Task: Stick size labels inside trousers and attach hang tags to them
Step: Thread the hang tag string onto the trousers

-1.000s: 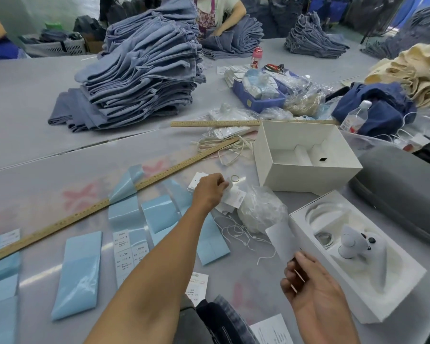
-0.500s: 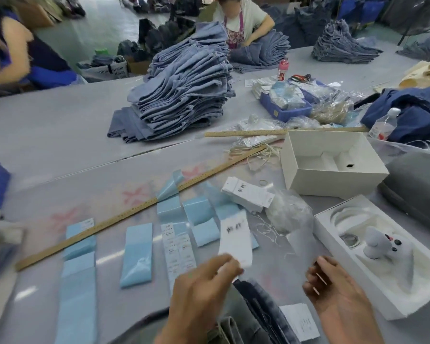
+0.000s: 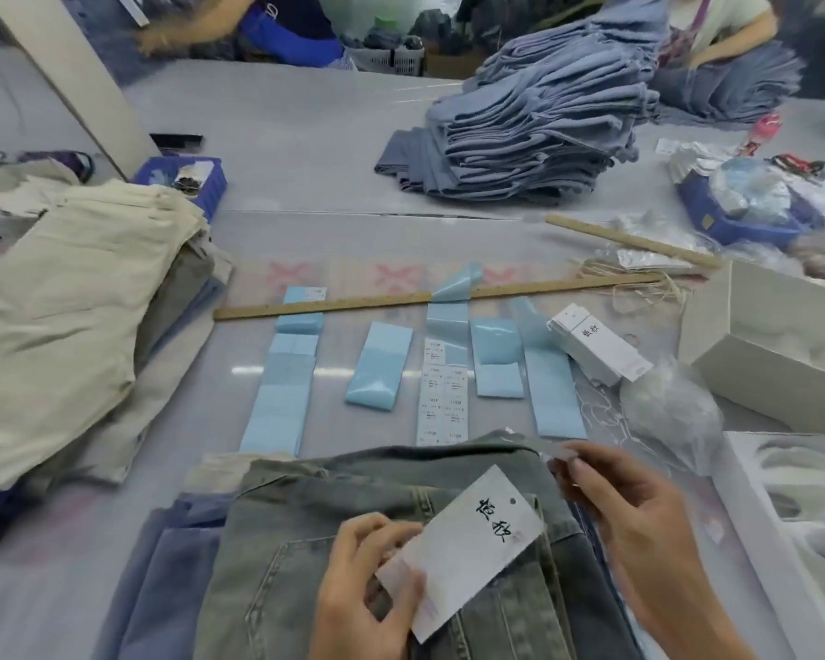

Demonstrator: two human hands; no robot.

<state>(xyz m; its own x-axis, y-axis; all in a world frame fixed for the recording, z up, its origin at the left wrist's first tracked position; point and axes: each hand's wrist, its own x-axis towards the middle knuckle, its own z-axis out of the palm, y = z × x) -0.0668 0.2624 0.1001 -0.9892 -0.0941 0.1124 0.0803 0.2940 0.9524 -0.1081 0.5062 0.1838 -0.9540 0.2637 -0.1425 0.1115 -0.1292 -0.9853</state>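
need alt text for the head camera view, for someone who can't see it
A person's left hand holds a white hang tag over grey-green jeans on a table, while the right hand pinches a small pale slip near the waistband. Beyond lie blue label backing strips, a sheet of size labels, a wooden ruler and a stack of folded blue trousers.

**Surroundings on the grey counter**

A long wooden ruler (image 3: 401, 297) lay across the grey counter (image 3: 277, 135), with a second, shorter ruler (image 3: 632, 240) angled beyond its right end. Two blue plastic trays stood well apart: one (image 3: 196, 176) at far left, the other (image 3: 734, 226) at far right, heaped with clear bags. An open white box (image 3: 763, 373) sat at the right edge, a crumpled clear bag (image 3: 672, 412) just beside it.
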